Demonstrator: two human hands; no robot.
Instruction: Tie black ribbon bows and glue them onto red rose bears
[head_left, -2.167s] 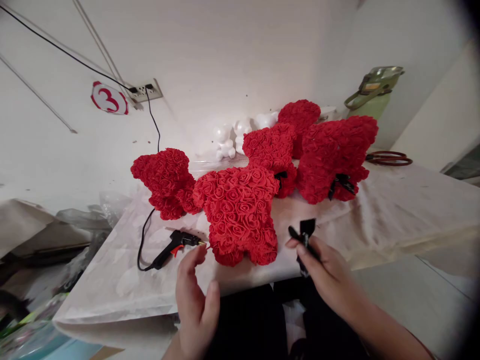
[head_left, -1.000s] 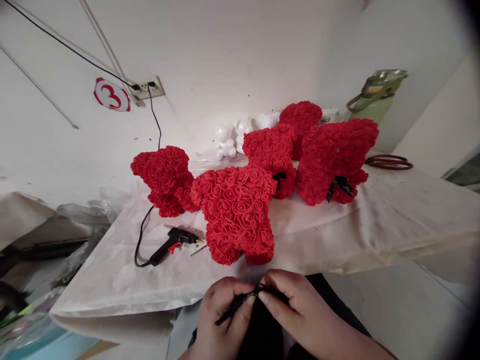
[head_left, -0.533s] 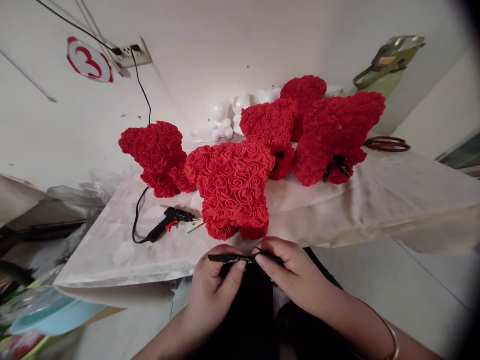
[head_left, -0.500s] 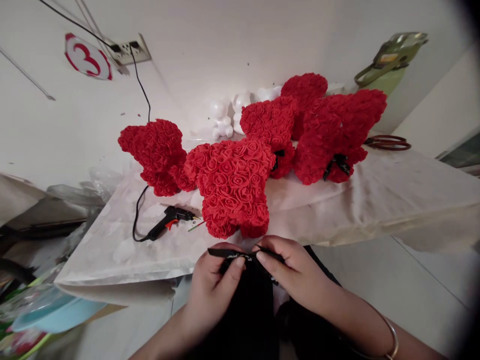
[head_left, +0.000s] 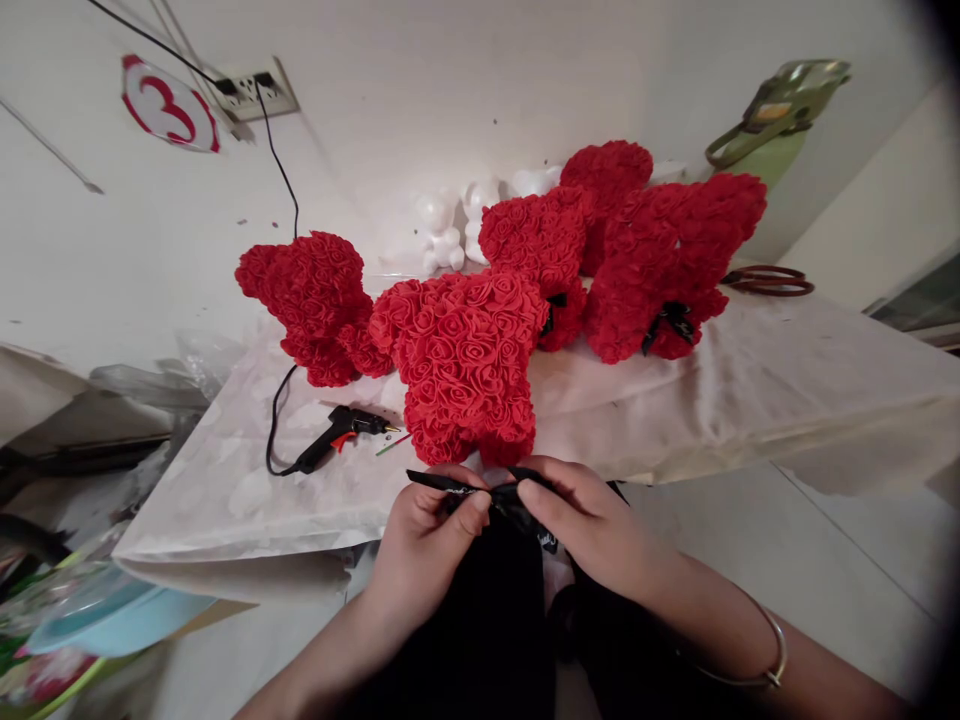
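Between my two hands is a black ribbon [head_left: 444, 483] with pale lettering, partly formed into loops. My left hand [head_left: 429, 530] is closed, thumb and fingers pinching the ribbon near its middle. Just beside it, my right hand [head_left: 574, 510] pinches the ribbon's other side, and a lettered end dangles below. Both hands are above my lap at the table's front edge. Right in front of them stands a red rose bear [head_left: 472, 360], covered in foam roses. Behind it to the right, another rose bear [head_left: 667, 260] wears a black bow [head_left: 667, 325].
A black glue gun [head_left: 337, 435] lies on the cloth-covered table [head_left: 225, 510], its cord running to a wall socket [head_left: 259, 92]. More rose bears [head_left: 307, 300] and white bear forms [head_left: 440, 232] stand farther back. Scissors [head_left: 772, 281] and a green bottle [head_left: 784, 125] are at the right.
My hands have risen slightly with the ribbon. My right fingers have shifted on it, and more of the lettered end shows below. The view has tilted a little.
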